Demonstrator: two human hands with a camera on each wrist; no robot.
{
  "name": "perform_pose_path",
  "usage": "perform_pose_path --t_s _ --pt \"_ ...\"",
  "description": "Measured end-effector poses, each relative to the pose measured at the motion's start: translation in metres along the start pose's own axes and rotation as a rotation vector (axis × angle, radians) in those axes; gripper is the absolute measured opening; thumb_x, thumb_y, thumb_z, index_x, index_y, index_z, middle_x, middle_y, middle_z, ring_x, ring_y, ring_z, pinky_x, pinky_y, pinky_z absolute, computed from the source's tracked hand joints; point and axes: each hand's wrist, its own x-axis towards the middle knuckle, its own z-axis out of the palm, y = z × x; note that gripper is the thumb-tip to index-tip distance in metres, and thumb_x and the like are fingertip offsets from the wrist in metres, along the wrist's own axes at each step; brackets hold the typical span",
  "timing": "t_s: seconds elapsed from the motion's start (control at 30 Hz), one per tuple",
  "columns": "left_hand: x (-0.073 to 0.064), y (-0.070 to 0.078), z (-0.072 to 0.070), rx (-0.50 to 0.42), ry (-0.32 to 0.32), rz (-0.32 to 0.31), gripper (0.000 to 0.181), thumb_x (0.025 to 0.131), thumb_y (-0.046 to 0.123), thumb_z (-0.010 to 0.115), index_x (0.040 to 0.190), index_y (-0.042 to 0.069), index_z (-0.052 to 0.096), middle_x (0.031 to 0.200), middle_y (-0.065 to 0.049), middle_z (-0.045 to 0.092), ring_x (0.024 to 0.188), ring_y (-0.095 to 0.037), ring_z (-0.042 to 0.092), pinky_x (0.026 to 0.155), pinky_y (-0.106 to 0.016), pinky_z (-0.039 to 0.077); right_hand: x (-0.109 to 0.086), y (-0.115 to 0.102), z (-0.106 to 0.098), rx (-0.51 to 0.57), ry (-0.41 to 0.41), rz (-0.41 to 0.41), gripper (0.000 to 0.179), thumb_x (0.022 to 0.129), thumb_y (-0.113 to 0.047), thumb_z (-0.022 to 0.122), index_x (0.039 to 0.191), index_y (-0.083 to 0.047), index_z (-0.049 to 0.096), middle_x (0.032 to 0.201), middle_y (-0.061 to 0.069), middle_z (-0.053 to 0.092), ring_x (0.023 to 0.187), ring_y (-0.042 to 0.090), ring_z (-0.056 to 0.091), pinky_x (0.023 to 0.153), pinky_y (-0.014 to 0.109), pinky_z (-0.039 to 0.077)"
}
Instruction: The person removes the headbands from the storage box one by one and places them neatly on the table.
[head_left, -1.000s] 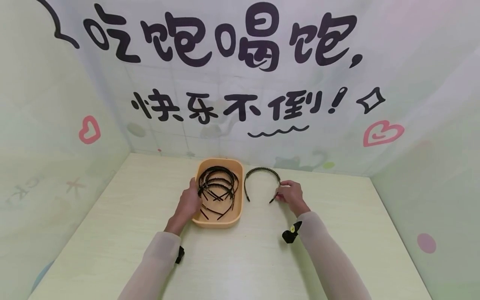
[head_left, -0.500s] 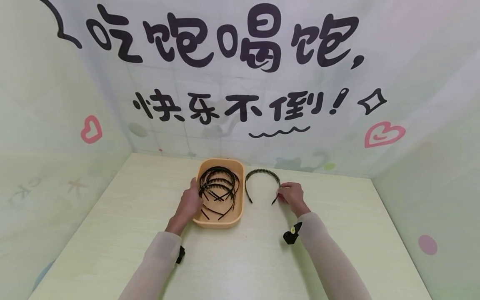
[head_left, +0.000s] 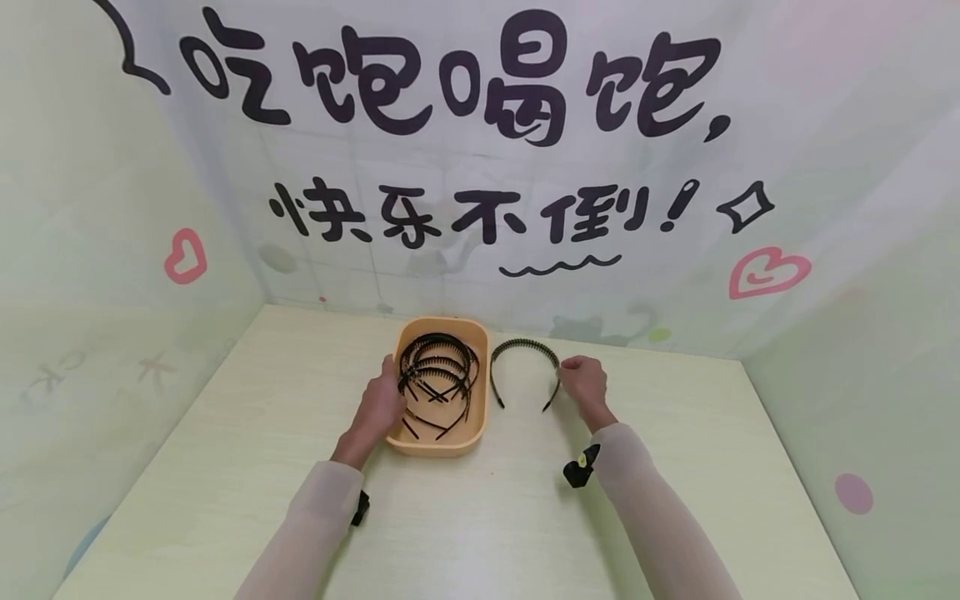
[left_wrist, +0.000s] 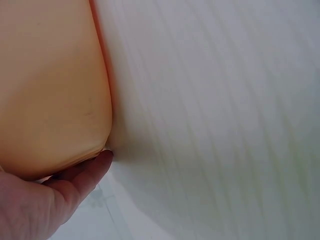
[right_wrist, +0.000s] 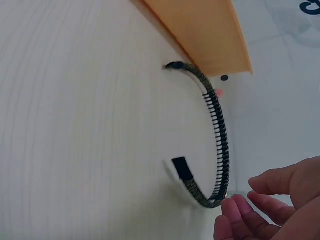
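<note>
At the left side of an orange plastic box (head_left: pixel 437 450), my left hand (head_left: pixel 381 406) grips the wall. The left wrist view has its fingers (left_wrist: pixel 90 176) lying along the box's outer side (left_wrist: pixel 55 100). Several dark toothed headbands (head_left: pixel 442 362) lie overlapping inside the box. One more headband (head_left: pixel 524 342) lies on the table to the right of the box, its ends toward me. My right hand (head_left: pixel 584 388) is at this headband's right side. In the right wrist view, the right hand's thumb stands apart from its fingers, with the fingertips (right_wrist: pixel 231 210) right by the headband's curve (right_wrist: pixel 221 135).
A pale wood-grain table (head_left: pixel 465 533) carries everything. Behind it rises a printed fabric backdrop (head_left: pixel 480 158) with large black characters, and similar panels close off both sides. A small dark device (head_left: pixel 579 471) sits at my right wrist, another (head_left: pixel 361 508) at my left.
My right hand, which pinched the right side of the loose headband, has let go of it and drawn slightly up from it. The left hand stays on the box.
</note>
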Motion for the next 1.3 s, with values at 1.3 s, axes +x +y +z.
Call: perform_pose_path --t_s 1.3 --pt "0.002 0.0 0.0 0.015 0.002 0.001 0.071 0.092 -0.007 0.046 0.155 -0.002 0.012 0.093 -0.031 0.065 0.058 -0.025 0.059 0.046 -0.029 0.042 -0.066 -0.098 0.082 0.385 -0.612 -0.009 0.068 0.099 -0.018 0.057 0.155 0.003 0.024 0.159 0.019 0.029 0.131 0.03 0.048 0.113 0.046 0.035"
